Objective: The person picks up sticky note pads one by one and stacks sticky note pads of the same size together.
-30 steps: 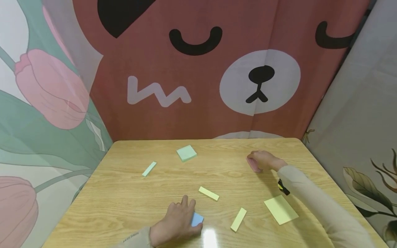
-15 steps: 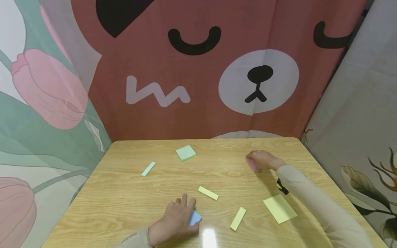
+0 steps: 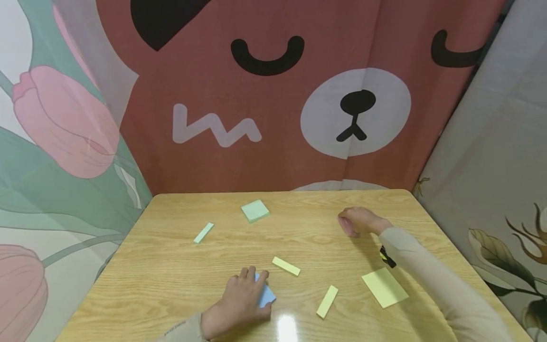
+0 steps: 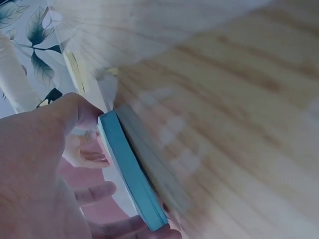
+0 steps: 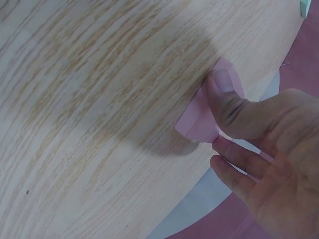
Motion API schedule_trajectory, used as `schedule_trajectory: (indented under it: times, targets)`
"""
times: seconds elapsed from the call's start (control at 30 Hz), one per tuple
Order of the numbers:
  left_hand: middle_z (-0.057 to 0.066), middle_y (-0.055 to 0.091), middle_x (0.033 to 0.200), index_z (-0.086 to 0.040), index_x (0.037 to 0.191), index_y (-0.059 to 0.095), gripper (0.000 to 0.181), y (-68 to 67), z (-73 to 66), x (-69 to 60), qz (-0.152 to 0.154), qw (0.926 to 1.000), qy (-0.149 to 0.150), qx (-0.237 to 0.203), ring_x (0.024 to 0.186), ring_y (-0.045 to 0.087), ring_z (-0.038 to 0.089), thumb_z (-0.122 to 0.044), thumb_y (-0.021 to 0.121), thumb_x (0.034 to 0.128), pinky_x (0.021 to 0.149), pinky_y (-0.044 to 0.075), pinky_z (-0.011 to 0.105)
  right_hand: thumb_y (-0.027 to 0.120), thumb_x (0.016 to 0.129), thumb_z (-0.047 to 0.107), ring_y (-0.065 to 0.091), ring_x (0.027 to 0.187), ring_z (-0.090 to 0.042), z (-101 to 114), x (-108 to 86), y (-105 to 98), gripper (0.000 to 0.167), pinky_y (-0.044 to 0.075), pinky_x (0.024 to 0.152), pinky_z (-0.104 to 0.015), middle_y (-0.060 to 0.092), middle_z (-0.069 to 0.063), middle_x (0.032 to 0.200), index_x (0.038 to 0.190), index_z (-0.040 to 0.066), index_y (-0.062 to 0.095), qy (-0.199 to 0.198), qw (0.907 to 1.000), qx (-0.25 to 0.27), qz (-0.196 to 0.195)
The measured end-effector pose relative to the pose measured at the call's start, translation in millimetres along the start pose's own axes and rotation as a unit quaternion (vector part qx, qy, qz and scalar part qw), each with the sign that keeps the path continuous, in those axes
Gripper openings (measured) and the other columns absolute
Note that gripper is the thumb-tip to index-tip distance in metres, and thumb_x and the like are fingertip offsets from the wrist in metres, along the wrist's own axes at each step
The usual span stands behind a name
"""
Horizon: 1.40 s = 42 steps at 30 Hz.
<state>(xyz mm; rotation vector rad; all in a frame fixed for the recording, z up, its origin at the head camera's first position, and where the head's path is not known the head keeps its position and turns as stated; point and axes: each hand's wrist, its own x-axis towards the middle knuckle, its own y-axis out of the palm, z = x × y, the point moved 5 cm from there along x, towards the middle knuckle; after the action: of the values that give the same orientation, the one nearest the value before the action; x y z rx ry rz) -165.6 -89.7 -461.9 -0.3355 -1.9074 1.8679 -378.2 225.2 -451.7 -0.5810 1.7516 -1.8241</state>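
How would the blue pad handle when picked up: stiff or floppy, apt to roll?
The blue pad is probably stiff: the left wrist view shows a thick, straight edge in the left hand. Its flat faces make rolling unlikely. It might fan slightly, as faint lines show at one end.

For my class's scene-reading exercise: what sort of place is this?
Probably a makeshift desk space screened with fabric: a bear-print curtain hangs behind a wooden table, a tulip-print curtain hangs at its left, and coloured notes lie about.
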Motion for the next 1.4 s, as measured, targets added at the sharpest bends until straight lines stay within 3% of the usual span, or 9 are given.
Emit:
schedule_trajectory:
  times: [0.33,0.53,0.73,1.0,1.2,1.4]
  targets:
    - [0.010,0.054,0.090,-0.013,0.115,0.057,0.054,1.2,7.4,0.9,-0.017,0.9997,0.007,-0.014,0.078,0.053,0.022,-0.046,0.073,0.0750,0.066,0.050,0.038,0.066,0.065,-0.018,0.063,0.103,-0.036,1,0.5,-1,0.057,0.052,0.085,-0.046,0.065,-0.022,0.116,0.121,-0.006,0.064,0.004,1.0000,-0.007,0.004]
    - [0.009,0.060,0.095,-0.011,0.118,0.056,0.055,2.4,15.9,3.6,-0.011,0.9977,0.027,-0.062,0.082,0.054,0.021,-0.043,0.075,0.0772,0.064,0.049,0.031,0.069,0.064,-0.018,0.062,0.104,-0.037,0,0.3,-3,0.060,0.052,0.085,-0.046,0.064,-0.022,0.118,0.122,-0.006,0.063,0.008,0.9999,-0.008,0.006]
    - [0.011,0.063,0.098,-0.004,0.117,0.057,0.060,-0.3,21.0,6.3,-0.025,0.9958,0.055,-0.069,0.083,0.057,0.023,-0.041,0.079,0.0744,0.063,0.052,0.030,0.068,0.066,-0.019,0.062,0.104,-0.037,3,-0.2,-2,0.059,0.052,0.088,-0.046,0.064,-0.022,0.118,0.123,-0.006,0.063,0.011,0.9999,0.001,0.007]
    - [0.017,0.064,0.108,0.006,0.124,0.052,0.070,-0.9,24.5,12.1,-0.017,0.9946,0.057,-0.085,0.093,0.059,0.028,-0.036,0.078,0.0733,0.070,0.054,0.037,0.055,0.072,-0.025,0.061,0.109,-0.039,5,-1.5,-3,0.054,0.051,0.091,-0.047,0.064,-0.022,0.118,0.122,-0.007,0.063,0.008,0.9999,-0.005,0.007]
    - [0.020,0.065,0.113,0.008,0.130,0.050,0.074,0.9,26.5,15.0,-0.007,0.9945,0.054,-0.090,0.101,0.059,0.031,-0.032,0.074,0.0733,0.076,0.054,0.045,0.061,0.069,-0.021,0.062,0.107,-0.038,2,-0.4,-2,0.055,0.051,0.090,-0.047,0.065,-0.021,0.117,0.122,-0.006,0.063,0.008,0.9999,-0.014,-0.001]
    - [0.019,0.064,0.112,0.005,0.132,0.048,0.073,2.3,26.8,17.7,0.000,0.9938,0.053,-0.098,0.102,0.058,0.029,-0.025,0.069,0.0696,0.076,0.053,0.044,0.064,0.069,-0.021,0.062,0.108,-0.038,0,1.3,3,0.057,0.051,0.090,-0.046,0.064,-0.021,0.119,0.123,-0.005,0.063,0.017,0.9997,-0.017,0.005]
